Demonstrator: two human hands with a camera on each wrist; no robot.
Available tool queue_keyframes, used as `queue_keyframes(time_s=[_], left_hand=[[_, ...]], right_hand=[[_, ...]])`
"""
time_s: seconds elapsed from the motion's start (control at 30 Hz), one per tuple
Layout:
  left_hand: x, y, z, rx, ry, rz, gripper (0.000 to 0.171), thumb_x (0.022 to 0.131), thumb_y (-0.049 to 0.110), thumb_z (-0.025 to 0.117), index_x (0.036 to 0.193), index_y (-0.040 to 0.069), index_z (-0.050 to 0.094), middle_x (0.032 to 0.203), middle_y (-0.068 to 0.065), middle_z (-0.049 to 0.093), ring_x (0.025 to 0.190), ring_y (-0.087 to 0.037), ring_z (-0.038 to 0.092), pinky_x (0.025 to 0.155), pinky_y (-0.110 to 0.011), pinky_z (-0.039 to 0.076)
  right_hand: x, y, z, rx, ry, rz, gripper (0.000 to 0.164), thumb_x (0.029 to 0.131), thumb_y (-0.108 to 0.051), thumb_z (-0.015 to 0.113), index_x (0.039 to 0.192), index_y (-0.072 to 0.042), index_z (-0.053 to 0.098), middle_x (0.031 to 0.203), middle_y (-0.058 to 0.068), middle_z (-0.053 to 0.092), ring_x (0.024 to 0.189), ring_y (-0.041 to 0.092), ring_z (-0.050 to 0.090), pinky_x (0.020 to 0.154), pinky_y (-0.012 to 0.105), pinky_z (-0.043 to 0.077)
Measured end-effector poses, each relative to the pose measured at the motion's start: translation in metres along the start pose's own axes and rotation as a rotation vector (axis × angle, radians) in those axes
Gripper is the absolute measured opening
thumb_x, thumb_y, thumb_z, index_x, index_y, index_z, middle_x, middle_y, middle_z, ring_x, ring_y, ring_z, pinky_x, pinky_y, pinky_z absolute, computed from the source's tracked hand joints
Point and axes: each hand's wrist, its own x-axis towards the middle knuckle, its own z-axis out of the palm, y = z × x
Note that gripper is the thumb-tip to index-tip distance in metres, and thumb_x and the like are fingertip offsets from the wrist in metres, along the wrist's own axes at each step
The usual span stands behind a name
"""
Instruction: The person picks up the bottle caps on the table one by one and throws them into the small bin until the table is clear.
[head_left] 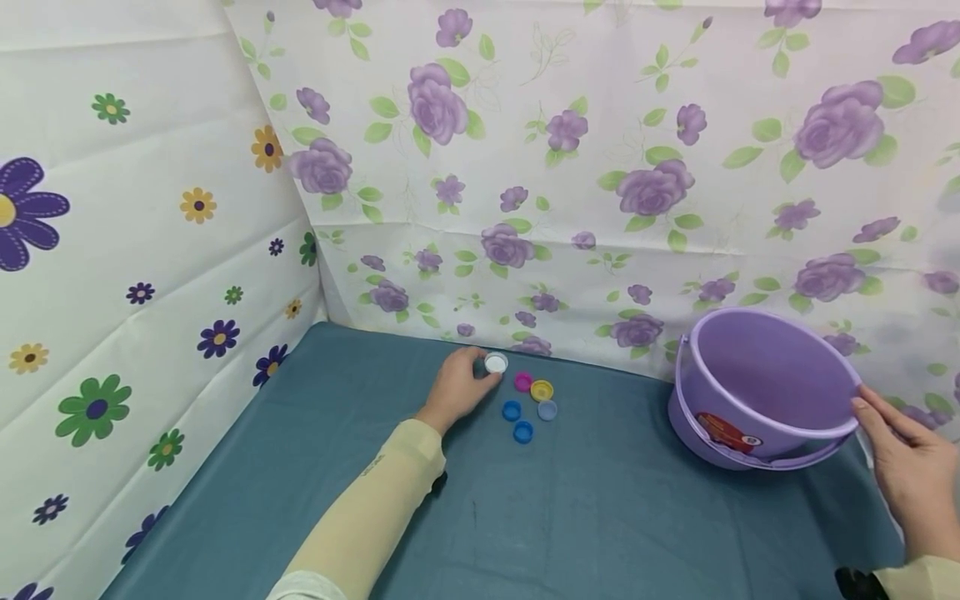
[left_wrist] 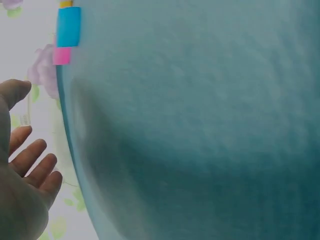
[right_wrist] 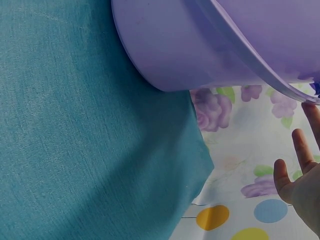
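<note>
My left hand [head_left: 459, 387] is at the far side of the table, its thumb and index finger pinching a small white bottle cap [head_left: 496, 362]. In the left wrist view the cap [left_wrist: 25, 112] shows edge-on between thumb and fingertip, with the other fingers [left_wrist: 42, 170] loosely bent below it. Just right of that hand lie a pink cap [head_left: 523, 382], a yellow cap [head_left: 542, 390], a pale blue cap [head_left: 547, 410] and two blue caps [head_left: 512, 411]. At the right, my right hand [head_left: 911, 467] grips the rim of a purple bucket [head_left: 772, 367], thumb on the rim.
A teal cloth [head_left: 600, 517] covers the table. Behind it hangs a sheet with purple roses [head_left: 502, 246], and a sheet with daisies [head_left: 93, 408] hangs at the left. The bucket's handle [head_left: 787, 463] hangs down along its near side.
</note>
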Motion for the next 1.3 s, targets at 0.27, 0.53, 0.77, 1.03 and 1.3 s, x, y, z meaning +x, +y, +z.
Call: queue_keyframes(time_s=[0.27, 0.53, 0.77, 1.03, 1.3], left_hand=[[0.002, 0.021, -0.008, -0.087, 0.010, 0.050, 0.039, 0.082, 0.043, 0.069, 0.112, 0.021, 0.061, 0.114, -0.001, 0.063, 0.106, -0.019, 0.059, 0.088, -0.040, 0.050], [0.007, 0.052, -0.015, -0.116, -0.020, 0.119, 0.043, 0.083, 0.050, 0.064, 0.119, 0.027, 0.058, 0.125, 0.002, 0.059, 0.121, -0.018, 0.052, 0.097, -0.041, 0.047], [0.009, 0.082, -0.020, -0.155, -0.002, 0.199, 0.043, 0.083, 0.047, 0.065, 0.119, 0.025, 0.057, 0.123, 0.006, 0.059, 0.118, -0.017, 0.054, 0.095, -0.037, 0.048], [0.011, 0.113, -0.023, -0.261, -0.025, 0.293, 0.039, 0.086, 0.043, 0.064, 0.121, 0.026, 0.057, 0.118, 0.011, 0.059, 0.107, -0.008, 0.056, 0.088, -0.032, 0.050], [0.016, 0.149, -0.016, -0.262, -0.052, 0.349, 0.039, 0.085, 0.049, 0.062, 0.119, 0.031, 0.056, 0.116, 0.015, 0.058, 0.111, -0.005, 0.053, 0.094, -0.032, 0.048]], right_hand=[[-0.001, 0.001, 0.000, -0.057, -0.023, 0.006, 0.040, 0.087, -0.038, 0.063, 0.127, -0.033, 0.057, 0.132, -0.023, 0.050, 0.123, -0.012, 0.041, 0.095, -0.001, 0.030], [-0.002, 0.001, -0.001, -0.074, -0.030, 0.022, 0.041, 0.087, -0.040, 0.062, 0.127, -0.035, 0.056, 0.133, -0.023, 0.048, 0.124, -0.012, 0.039, 0.097, 0.000, 0.029], [-0.004, 0.002, 0.000, -0.085, -0.038, 0.030, 0.042, 0.087, -0.042, 0.062, 0.128, -0.038, 0.054, 0.135, -0.024, 0.046, 0.126, -0.011, 0.037, 0.104, 0.007, 0.027], [-0.002, 0.002, -0.001, -0.064, -0.028, 0.030, 0.042, 0.085, -0.041, 0.064, 0.126, -0.036, 0.057, 0.133, -0.023, 0.049, 0.123, -0.013, 0.040, 0.095, -0.001, 0.029], [-0.003, 0.002, -0.002, -0.108, -0.040, 0.051, 0.043, 0.084, -0.046, 0.064, 0.126, -0.041, 0.054, 0.134, -0.026, 0.045, 0.124, -0.014, 0.036, 0.102, 0.004, 0.027]])
